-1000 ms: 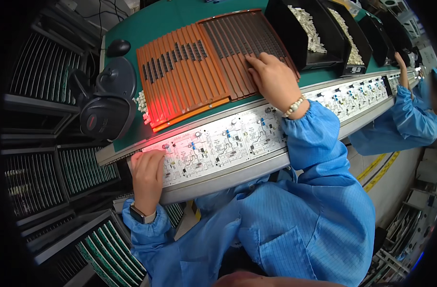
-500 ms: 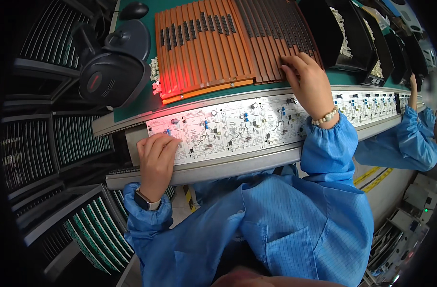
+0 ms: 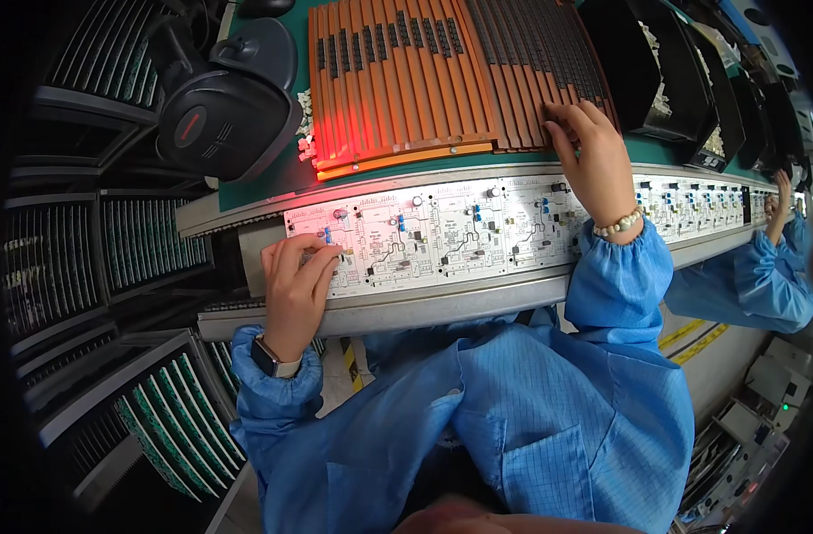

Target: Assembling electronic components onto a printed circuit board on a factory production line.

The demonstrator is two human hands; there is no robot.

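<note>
My left hand [image 3: 297,280] is over the left end of a row of white circuit boards [image 3: 398,240] fitted with blue, black and silver parts. Its thumb and forefinger come together just above the leftmost board, and what they hold, if anything, is too small to make out. Beyond the boards, my right hand [image 3: 595,160] reaches to the brown slotted rack [image 3: 522,98], whose channels hold rows of small black parts. Thumb and forefinger are pinched at the rack's lower channels; anything between them is hidden.
An orange slotted rack [image 3: 398,107] stands beside the brown one, lit red at its corner. To its left are a black scanner-like device [image 3: 219,133] and small white parts [image 3: 307,147]. Black bins [image 3: 647,80] stand right. Metal rails [image 3: 406,307] edge the boards. A co-worker's sleeve [image 3: 763,267] shows far right.
The view has shifted slightly. My left thumb and forefinger have drawn into a tighter pinch over the leftmost board. My right hand stays at the brown rack's channels.
</note>
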